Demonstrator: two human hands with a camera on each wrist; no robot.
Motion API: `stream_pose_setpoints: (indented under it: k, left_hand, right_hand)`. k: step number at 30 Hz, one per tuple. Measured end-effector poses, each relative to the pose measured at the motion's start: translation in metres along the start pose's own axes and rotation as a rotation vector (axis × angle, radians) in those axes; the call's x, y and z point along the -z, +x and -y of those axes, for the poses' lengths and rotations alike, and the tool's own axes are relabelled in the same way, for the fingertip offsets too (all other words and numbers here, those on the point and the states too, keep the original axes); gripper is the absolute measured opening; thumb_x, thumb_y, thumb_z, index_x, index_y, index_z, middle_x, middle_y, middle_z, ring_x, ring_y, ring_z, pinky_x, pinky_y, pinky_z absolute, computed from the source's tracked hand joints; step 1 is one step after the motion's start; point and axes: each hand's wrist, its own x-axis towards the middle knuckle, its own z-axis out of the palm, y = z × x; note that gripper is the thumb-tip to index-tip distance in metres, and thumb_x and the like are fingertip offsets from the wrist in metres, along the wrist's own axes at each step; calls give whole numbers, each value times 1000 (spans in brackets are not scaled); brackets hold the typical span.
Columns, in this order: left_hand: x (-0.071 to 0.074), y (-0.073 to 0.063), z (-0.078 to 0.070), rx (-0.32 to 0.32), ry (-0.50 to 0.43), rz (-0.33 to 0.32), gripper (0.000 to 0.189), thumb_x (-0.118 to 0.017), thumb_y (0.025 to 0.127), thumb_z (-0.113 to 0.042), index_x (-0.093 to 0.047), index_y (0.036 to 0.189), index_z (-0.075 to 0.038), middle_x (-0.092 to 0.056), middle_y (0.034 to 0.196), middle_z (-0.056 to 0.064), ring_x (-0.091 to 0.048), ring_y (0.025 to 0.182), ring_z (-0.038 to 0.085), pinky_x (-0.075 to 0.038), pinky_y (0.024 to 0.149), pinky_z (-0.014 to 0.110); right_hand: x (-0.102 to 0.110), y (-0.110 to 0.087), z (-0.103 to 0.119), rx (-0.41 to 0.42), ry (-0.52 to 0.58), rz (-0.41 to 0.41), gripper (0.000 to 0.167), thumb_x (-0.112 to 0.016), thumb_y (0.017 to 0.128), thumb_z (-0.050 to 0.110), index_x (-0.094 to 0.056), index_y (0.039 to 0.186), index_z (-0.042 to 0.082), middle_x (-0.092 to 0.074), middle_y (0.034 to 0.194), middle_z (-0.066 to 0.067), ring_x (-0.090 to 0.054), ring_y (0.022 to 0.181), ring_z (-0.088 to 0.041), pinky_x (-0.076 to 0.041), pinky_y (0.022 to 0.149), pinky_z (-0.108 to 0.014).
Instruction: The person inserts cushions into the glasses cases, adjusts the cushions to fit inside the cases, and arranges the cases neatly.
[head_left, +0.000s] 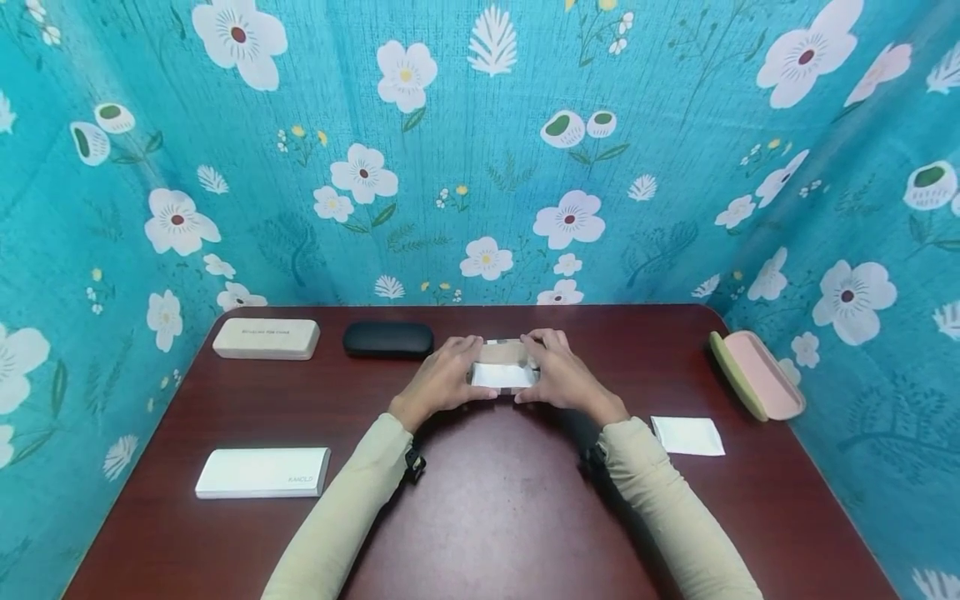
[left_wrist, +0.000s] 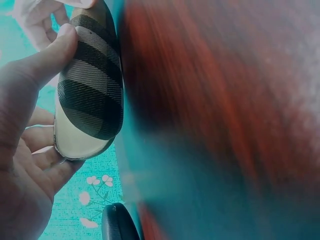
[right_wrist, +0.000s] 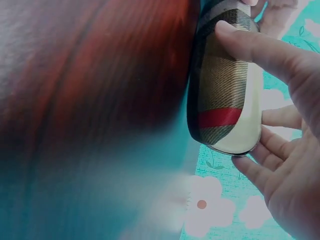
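A glasses case (head_left: pixel 504 377) lies between both hands near the table's back edge, its upper side white and tan in the head view. Dark and grey plaid covers its near side (left_wrist: pixel 90 80) in the left wrist view, beside a cream panel. The right wrist view shows tan plaid with a red stripe on the case (right_wrist: pixel 225 75). My left hand (head_left: pixel 447 372) grips the left end, thumb on the plaid and fingers behind. At the other end my right hand (head_left: pixel 562 372) holds it the same way.
Along the back left stand a cream glasses case (head_left: pixel 266 339) and a black one (head_left: pixel 387 340). A white case (head_left: pixel 262 473) lies front left. To the right are a folded white cloth (head_left: pixel 687 436) and an open yellow-green case (head_left: pixel 757 375) with pink lining. A floral curtain (head_left: pixel 465 150) hangs behind.
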Motion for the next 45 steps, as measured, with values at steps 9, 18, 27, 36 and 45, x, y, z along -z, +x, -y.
stream_pose_setpoints:
  k: [9,18,27,36,45]
  left_hand:
    - [-12,-13,-6,-54,49,-93,82,-82,82,-51,-54,142,-3,-61,139,11,-55,129,29,-51,103,44]
    - [-19,-27,-9,-65,103,-135,76,-83,80,-49,-57,138,-7,-64,134,7,-57,127,25,-54,99,41]
    - [-15,-26,-10,-86,106,-176,72,-82,83,-47,-59,137,-6,-66,132,6,-58,125,25,-53,100,41]
    - [-12,-21,-10,-106,93,-237,70,-83,82,-45,-58,136,-7,-66,132,6,-58,124,23,-54,98,39]
    - [-11,-19,-9,-164,73,-314,45,-82,86,-34,-69,119,-7,-73,114,3,-64,111,19,-57,88,36]
  right_hand:
    - [-14,-16,4,10,-51,-99,96,-98,64,37,-52,140,1,-49,138,-18,-43,124,-33,-54,91,-45]
    - [-28,-26,10,19,-80,-157,90,-99,61,36,-54,130,1,-51,132,-17,-46,117,-31,-53,89,-43]
    - [-24,-25,11,40,-101,-177,84,-98,64,35,-54,128,3,-52,128,-15,-46,115,-30,-53,87,-41]
    - [-19,-23,9,87,-138,-239,83,-99,62,33,-55,124,1,-53,123,-15,-47,109,-28,-53,81,-39]
    - [-18,-24,6,176,-132,-337,53,-94,72,24,-61,110,4,-58,107,-8,-49,97,-22,-53,73,-35]
